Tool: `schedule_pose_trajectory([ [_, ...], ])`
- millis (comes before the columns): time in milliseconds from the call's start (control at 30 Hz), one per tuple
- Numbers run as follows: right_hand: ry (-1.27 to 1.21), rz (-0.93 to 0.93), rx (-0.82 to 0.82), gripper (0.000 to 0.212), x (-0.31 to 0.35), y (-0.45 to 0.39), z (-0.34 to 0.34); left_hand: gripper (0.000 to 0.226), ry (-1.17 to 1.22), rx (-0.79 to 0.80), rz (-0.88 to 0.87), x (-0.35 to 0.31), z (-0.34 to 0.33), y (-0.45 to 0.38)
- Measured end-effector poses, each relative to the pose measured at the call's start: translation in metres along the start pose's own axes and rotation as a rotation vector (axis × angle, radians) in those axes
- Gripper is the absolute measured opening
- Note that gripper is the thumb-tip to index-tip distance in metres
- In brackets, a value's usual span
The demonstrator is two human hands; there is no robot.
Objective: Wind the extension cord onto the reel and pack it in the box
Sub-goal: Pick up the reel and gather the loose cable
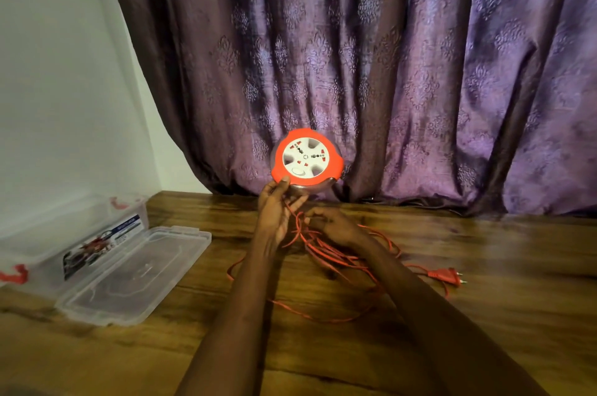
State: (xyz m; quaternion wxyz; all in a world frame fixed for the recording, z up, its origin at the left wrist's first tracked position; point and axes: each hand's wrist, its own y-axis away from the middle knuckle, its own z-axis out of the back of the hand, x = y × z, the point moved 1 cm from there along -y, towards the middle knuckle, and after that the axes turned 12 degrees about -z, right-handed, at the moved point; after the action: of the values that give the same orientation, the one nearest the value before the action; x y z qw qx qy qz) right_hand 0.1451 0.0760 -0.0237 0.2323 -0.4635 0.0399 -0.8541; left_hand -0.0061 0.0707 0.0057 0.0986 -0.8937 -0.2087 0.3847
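Note:
An orange reel [307, 158] with a white socket face is held up above the wooden table, in front of the curtain. My left hand [278, 206] grips its lower edge, thumb on the orange rim. The orange cord [326, 253] hangs from the reel and lies in loose loops on the table. My right hand [334, 226] pinches the cord just below the reel. The cord's plug [447, 276] lies at the right. A clear plastic box [74, 234] with red clips stands at the left, its clear lid [139, 273] lying beside it.
A purple patterned curtain [387, 72] hangs down to the table's back edge. A white wall [58, 88] is at the left. The wooden table [484, 331] stretches bare to the front and right of the cord.

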Motion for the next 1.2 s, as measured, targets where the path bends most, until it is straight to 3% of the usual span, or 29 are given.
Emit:
schedule_pose_trajectory([
  [233, -0.378, -0.142, -0.16, 0.011, -0.008, 0.016, 0.036, 0.016, -0.141, -0.107, -0.103, -0.004, 0.017, -0.009],
  [333, -0.457, -0.112, -0.166, 0.012, -0.005, 0.027, 0.055, 0.018, -0.145, -0.156, -0.123, -0.002, 0.02, -0.008],
  [567, -0.32, -0.036, -0.276, 0.014, -0.008, 0.041, 0.099, 0.033, -0.113, -0.242, -0.154, 0.001, 0.03, -0.011],
  [767, -0.109, -0.078, -0.407, 0.014, -0.04, 0.036, 0.129, 0.03, -0.109, -0.208, -0.159, 0.005, 0.027, -0.01],
  [867, 0.005, -0.187, -0.547, 0.011, -0.059, 0.027, 0.131, 0.015, -0.124, -0.178, -0.153, 0.012, 0.021, -0.006],
  [1067, -0.036, -0.081, -0.39, 0.039, -0.056, 0.02, 0.113, 0.01, -0.135, -0.177, -0.105, 0.023, 0.02, -0.004],
  [1200, 0.022, -0.054, -0.185, 0.022, -0.046, 0.031, 0.105, 0.012, -0.127, -0.197, -0.081, 0.025, 0.021, -0.003],
])
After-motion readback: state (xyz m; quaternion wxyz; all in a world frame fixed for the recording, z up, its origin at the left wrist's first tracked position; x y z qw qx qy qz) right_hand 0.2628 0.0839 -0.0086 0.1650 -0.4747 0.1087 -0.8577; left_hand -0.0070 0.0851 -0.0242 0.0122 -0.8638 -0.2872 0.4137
